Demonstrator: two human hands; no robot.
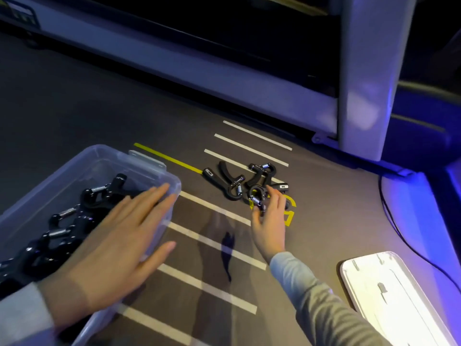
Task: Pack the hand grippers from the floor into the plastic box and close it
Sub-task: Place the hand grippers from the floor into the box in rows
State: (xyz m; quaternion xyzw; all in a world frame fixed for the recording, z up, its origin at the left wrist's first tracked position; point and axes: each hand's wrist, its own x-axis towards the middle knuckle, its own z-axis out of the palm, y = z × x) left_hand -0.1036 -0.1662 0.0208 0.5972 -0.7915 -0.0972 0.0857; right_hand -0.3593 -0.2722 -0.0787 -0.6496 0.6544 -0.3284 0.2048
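The right hand (pixel 270 216) has its fingers curled round one hand gripper (pixel 257 197) in the small pile (pixel 239 181) on the floor, ready to lift it. The left hand (pixel 117 240) lies flat and open, holding nothing, over the near corner of the plastic box (pixel 139 158) on the left, maybe to keep it steady. Its white lid (pixel 399 295) waits near on the right.

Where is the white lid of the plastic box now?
The flat white plastic lid lies on the floor at the lower right of the head view, right of the grey-sleeved right forearm.
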